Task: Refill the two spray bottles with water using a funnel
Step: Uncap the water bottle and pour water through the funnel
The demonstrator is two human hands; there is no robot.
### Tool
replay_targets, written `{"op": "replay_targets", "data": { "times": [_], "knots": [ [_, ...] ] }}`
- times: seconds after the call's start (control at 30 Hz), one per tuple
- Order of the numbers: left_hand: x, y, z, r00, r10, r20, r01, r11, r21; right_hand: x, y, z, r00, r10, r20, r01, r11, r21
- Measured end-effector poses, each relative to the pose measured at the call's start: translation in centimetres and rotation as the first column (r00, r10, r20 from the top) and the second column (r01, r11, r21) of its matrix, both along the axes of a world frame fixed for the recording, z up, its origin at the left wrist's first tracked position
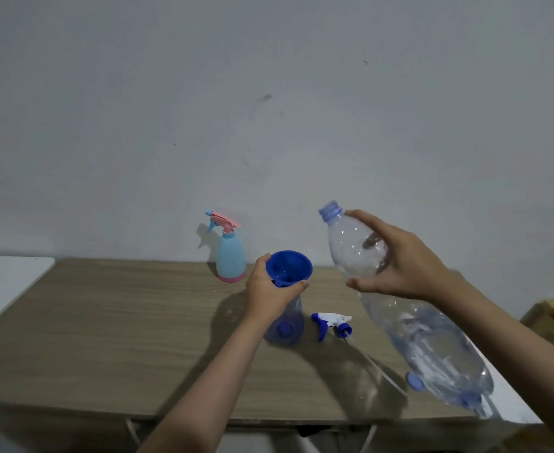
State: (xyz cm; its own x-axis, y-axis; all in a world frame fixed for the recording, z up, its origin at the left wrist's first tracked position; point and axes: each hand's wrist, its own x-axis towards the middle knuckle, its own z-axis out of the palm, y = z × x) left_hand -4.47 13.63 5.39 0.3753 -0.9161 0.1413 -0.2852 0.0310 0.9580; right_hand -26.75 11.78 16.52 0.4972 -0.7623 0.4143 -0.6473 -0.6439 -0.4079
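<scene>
Water bottle [399,305], large and clear, lies on a slant in the air, its open blue neck pointing up and left toward the funnel, base low at the right. Right hand [403,259] grips its upper body, fingers curled round it. Left hand [269,289] holds the blue funnel [288,268] seated in the neck of a clear blue spray bottle [287,325] standing on the wooden table [105,322]. Its trigger head [332,323] lies just beside it; a blue cap [415,382] rests nearer the edge. Behind, a pale-blue and pink spray bottle [229,253] stands upright against the grey wall [269,93].
</scene>
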Motion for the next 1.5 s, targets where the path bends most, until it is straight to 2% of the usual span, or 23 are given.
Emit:
{"op": "replay_targets", "data": {
  "times": [0.2, 0.4, 0.63, 0.77, 1.0, 1.1, 1.17, 1.23, 1.27, 1.33, 1.4, 1.47, 1.5],
  "knots": [
    [-0.3, -0.2, 0.0, 0.999, 0.039, 0.013, -0.039, 0.999, 0.025, -2.7, -2.0, 0.8, 0.968, -0.074, 0.241, 0.113, 0.982, -0.149],
    [-0.9, -0.1, 0.5, 0.998, 0.065, 0.014, -0.065, 0.997, 0.039, -4.3, -5.2, -3.0, 0.886, -0.129, 0.445, 0.204, 0.971, -0.125],
    [-1.2, -0.2, 0.5, 0.995, 0.097, 0.038, -0.099, 0.993, 0.057, -5.9, -6.5, -9.1, 0.814, -0.249, 0.525, 0.335, 0.939, -0.074],
    [-1.2, -0.3, 0.4, 0.996, 0.086, 0.038, -0.088, 0.994, 0.057, -6.7, -6.5, -10.0, 0.755, -0.314, 0.575, 0.394, 0.919, -0.016],
    [-1.2, 0.0, 0.1, 0.997, 0.068, 0.043, -0.070, 0.997, 0.036, -6.8, -5.1, -10.6, 0.794, -0.296, 0.531, 0.379, 0.924, -0.052],
    [-1.2, 0.0, -0.1, 0.997, 0.062, 0.042, -0.064, 0.997, 0.040, -6.7, -4.6, -10.2, 0.795, -0.330, 0.509, 0.468, 0.868, -0.168],
    [-1.3, 0.1, -0.1, 0.998, 0.047, 0.045, -0.050, 0.997, 0.050, -6.0, -3.9, -9.5, 0.799, -0.333, 0.500, 0.537, 0.770, -0.345],
    [-1.3, 0.2, -0.2, 0.998, 0.031, 0.048, -0.033, 0.998, 0.051, -4.5, -2.9, -8.2, 0.856, -0.234, 0.461, 0.483, 0.678, -0.554],
    [-1.3, 0.3, -0.3, 0.999, 0.025, 0.044, -0.027, 0.999, 0.046, -3.4, -2.5, -7.5, 0.890, -0.156, 0.429, 0.416, 0.664, -0.621],
    [-1.2, 0.4, -0.5, 1.000, 0.020, 0.018, -0.021, 0.999, 0.034, -0.5, -1.6, -6.0, 0.940, 0.007, 0.340, 0.231, 0.721, -0.653],
    [-0.8, 0.6, -0.7, 1.000, 0.008, -0.018, -0.007, 0.999, 0.039, 2.7, -1.1, -4.8, 0.965, 0.105, 0.239, 0.043, 0.840, -0.541],
    [-0.1, 0.8, -1.2, 1.000, -0.018, -0.024, 0.019, 0.998, 0.059, 5.8, -1.2, -3.7, 0.983, 0.097, 0.155, -0.051, 0.959, -0.277],
    [0.2, 0.9, -1.5, 1.000, -0.027, -0.008, 0.028, 0.996, 0.086, 7.2, -1.5, -3.2, 0.993, 0.071, 0.098, -0.058, 0.990, -0.130]
  ]
}}
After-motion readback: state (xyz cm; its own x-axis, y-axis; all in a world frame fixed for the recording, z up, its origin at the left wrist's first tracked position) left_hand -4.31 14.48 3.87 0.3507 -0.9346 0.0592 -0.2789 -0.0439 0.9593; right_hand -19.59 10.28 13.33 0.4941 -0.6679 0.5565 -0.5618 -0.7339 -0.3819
